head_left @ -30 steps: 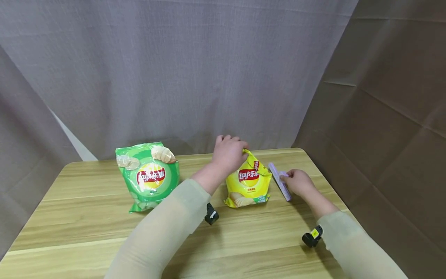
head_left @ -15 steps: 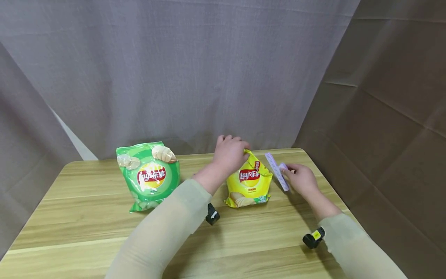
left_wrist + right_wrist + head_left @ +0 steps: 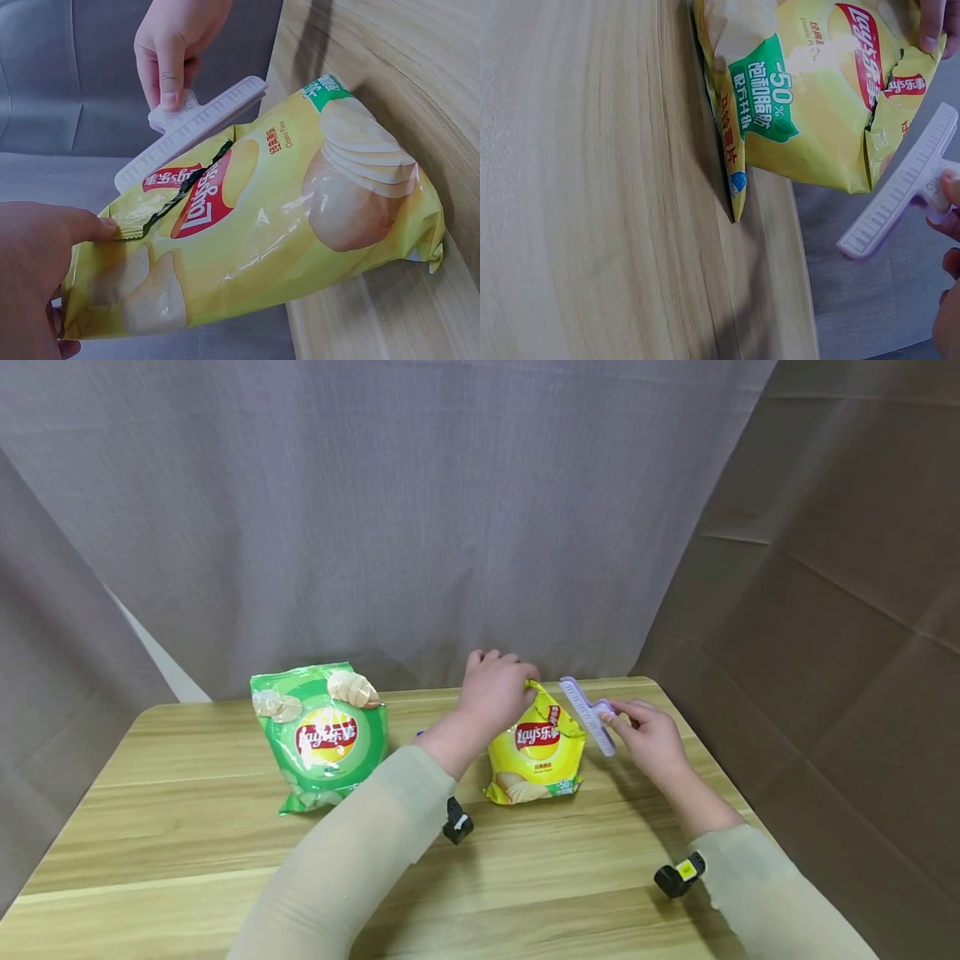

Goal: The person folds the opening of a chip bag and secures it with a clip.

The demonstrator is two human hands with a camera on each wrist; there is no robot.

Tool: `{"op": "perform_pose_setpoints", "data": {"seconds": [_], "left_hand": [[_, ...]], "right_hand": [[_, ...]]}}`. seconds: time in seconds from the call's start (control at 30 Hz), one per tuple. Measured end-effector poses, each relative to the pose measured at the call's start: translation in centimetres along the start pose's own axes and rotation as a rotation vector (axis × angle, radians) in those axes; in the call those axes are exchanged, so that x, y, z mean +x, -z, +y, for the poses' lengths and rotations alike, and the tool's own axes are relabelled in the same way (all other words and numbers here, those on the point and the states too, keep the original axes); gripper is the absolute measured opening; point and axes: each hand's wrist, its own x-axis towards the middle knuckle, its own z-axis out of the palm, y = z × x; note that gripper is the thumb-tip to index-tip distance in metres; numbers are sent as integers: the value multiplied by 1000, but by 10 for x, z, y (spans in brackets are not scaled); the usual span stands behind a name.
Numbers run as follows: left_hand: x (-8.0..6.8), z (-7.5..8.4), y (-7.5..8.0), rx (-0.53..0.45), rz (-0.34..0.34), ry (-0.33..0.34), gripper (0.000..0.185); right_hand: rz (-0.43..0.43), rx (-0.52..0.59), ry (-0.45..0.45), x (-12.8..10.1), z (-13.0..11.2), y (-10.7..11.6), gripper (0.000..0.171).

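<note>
Head view: a person is working at a wooden table [image 3: 187, 827] in front of a grey curtain [image 3: 360, 510].
Left hand [image 3: 491, 693]: its fingers are curling round the folded top of the yellow chip bag [image 3: 536, 752] and are pinching it; the bag is standing on the table just under the fingertips.
Right hand [image 3: 648, 739]: its thumb and fingers are pinching the handle of the lilac sealing clip [image 3: 587, 714], which is hanging off the table, just right of the bag's top.
Clip: its bars seem closed together, though the view is too small to be sure.
Green chip bag [image 3: 322, 739]: it is lying well to the left of the left fingers, with no hand touching it.
</note>
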Motion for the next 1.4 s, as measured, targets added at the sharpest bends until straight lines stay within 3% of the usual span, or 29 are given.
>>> {"op": "perform_pose_setpoints", "data": {"seconds": [0.57, 1.2, 1.4], "left_hand": [[0, 0, 1, -7, 0, 4, 24], [0, 1, 1, -11, -11, 4, 24], [1, 0, 0, -24, -18, 0, 24]], "right_hand": [[-62, 37, 51, 0, -13, 2, 31], [-11, -19, 212, 1, -9, 0, 24], [-27, -29, 184, 0, -11, -1, 26]]}}
